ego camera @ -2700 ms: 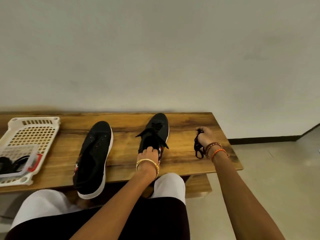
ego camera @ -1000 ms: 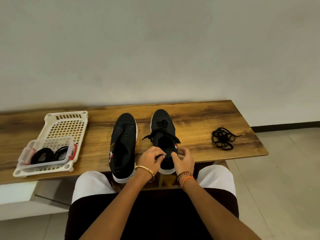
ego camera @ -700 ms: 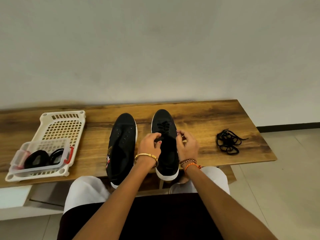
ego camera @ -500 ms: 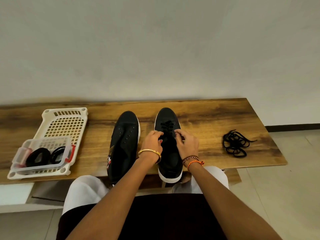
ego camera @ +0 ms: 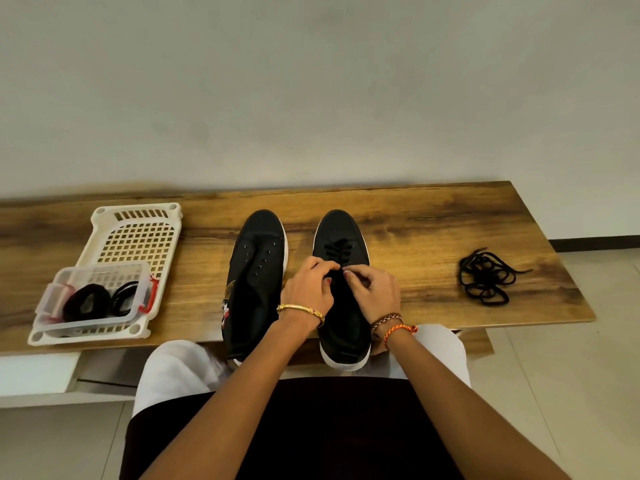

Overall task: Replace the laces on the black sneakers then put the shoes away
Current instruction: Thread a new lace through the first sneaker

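Observation:
Two black sneakers with white soles stand side by side on the wooden bench [ego camera: 433, 216], toes toward the wall. The left sneaker [ego camera: 256, 271] has bare eyelets and no lace. The right sneaker [ego camera: 341, 237] still carries a black lace [ego camera: 337, 249] in its front eyelets. My left hand [ego camera: 308, 289] and my right hand [ego camera: 374, 292] meet over the right sneaker's tongue, fingers curled and pinching the lace there. A loose tangle of black lace [ego camera: 486, 277] lies on the bench to the right.
A white perforated basket [ego camera: 138, 233] sits at the left of the bench. Inside it is a clear plastic box [ego camera: 93, 296] with red clips holding coiled black laces. The bench's right end borders a tiled floor [ego camera: 571, 375]. A plain wall rises behind.
My right hand left the loose lace on the bench and joined my left hand at the right sneaker. Both hands moved forward from its heel to the laced eyelets.

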